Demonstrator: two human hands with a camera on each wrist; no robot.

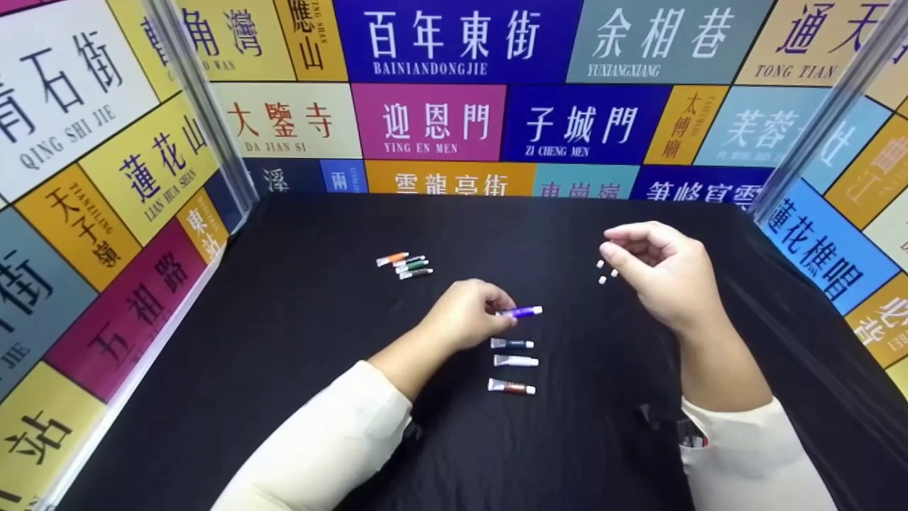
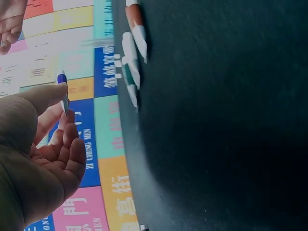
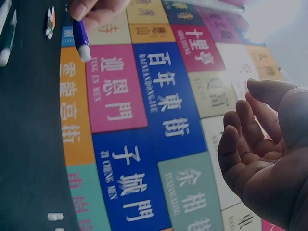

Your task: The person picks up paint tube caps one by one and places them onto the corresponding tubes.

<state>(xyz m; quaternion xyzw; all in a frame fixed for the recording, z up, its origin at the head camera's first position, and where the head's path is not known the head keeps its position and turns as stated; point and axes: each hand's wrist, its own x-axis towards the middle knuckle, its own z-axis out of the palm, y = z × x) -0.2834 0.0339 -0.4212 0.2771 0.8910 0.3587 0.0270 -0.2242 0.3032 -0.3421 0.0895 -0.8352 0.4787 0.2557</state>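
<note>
My left hand (image 1: 472,312) pinches a purple paint tube (image 1: 525,311) between thumb and fingers, above the table, its white cap end pointing right. In the left wrist view, the same purple tube (image 2: 62,78) shows at the fingertips. Below that hand lie a dark blue paint tube (image 1: 512,344), a whitish one (image 1: 516,361) and a brown one (image 1: 512,387), roughly parallel. My right hand (image 1: 667,277) is raised at the right, fingers loosely bent, holding nothing; its empty fingers (image 3: 240,139) show in the right wrist view. Small white caps (image 1: 602,279) lie on the table near it.
Several tubes, among them an orange one (image 1: 392,259) and a green one (image 1: 413,267), lie grouped at the back left of the black-covered table (image 1: 305,341). Panels with street-name lettering (image 1: 429,121) stand around the back and sides.
</note>
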